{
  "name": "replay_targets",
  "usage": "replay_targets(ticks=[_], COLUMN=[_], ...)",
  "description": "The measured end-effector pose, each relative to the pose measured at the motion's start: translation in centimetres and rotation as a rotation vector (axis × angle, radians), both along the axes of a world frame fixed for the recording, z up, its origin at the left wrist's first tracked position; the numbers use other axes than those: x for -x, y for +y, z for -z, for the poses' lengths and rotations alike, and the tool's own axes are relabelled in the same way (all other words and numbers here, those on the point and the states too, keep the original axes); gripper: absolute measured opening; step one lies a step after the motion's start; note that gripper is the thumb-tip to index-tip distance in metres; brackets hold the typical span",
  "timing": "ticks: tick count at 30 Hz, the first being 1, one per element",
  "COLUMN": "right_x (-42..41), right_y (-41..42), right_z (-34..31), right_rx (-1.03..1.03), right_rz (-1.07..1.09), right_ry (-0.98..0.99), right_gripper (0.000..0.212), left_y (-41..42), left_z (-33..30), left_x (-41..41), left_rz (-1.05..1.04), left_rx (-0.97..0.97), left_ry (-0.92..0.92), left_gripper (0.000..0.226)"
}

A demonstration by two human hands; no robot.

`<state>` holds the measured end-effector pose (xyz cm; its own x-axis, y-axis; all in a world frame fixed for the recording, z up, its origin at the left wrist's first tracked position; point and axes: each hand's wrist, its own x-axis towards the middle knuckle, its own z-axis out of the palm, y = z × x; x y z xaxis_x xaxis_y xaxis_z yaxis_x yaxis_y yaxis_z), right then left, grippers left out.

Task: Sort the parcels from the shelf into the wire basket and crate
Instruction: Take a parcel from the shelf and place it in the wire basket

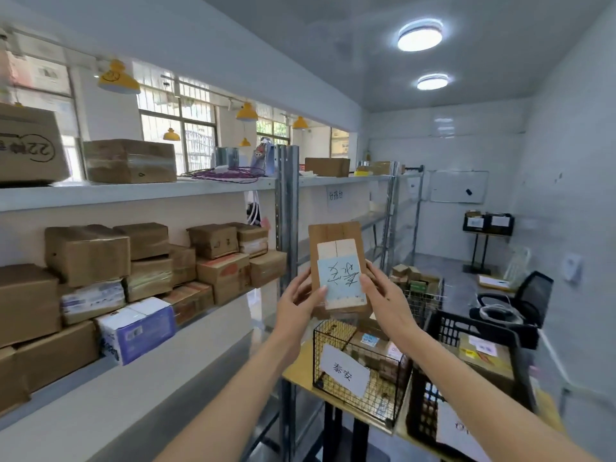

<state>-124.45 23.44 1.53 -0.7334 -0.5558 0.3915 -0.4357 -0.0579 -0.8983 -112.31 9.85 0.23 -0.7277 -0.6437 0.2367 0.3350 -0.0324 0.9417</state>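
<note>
Both hands hold one flat cardboard parcel (338, 265) upright above the wire basket (361, 371): the left hand (301, 303) grips its left edge, the right hand (383, 295) its right edge. The black crate (466, 331) stands just beside the basket, apparently touching it.

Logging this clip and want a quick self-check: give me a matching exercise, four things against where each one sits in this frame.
Things:
1. flat brown cardboard parcel with a pale blue handwritten label
2. black wire basket with a white paper tag
3. black plastic crate
4. white and purple printed carton

Places:
A. on the shelf at left
B. on the wooden table, right of the basket
C. held up between the left hand and right hand
D. on the wooden table, below the hands

Pairs: 1-C, 2-D, 3-B, 4-A
</note>
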Motion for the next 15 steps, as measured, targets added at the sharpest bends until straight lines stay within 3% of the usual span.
replay_targets(ticks=[9,15], right_x=[11.6,19.3], right_y=[-3.0,-5.5], right_z=[-0.4,2.1], right_rx=[-0.053,-0.105], right_rz=[0.146,0.250], right_ry=[-0.030,-0.026], right_gripper=[0.045,0.075], left_y=[-4.9,-8.3], left_z=[-0.1,1.0], left_x=[13.8,21.2], left_rz=[0.167,0.244], left_rx=[0.009,0.020], left_ry=[-0.049,-0.081], left_gripper=[0.058,0.060])
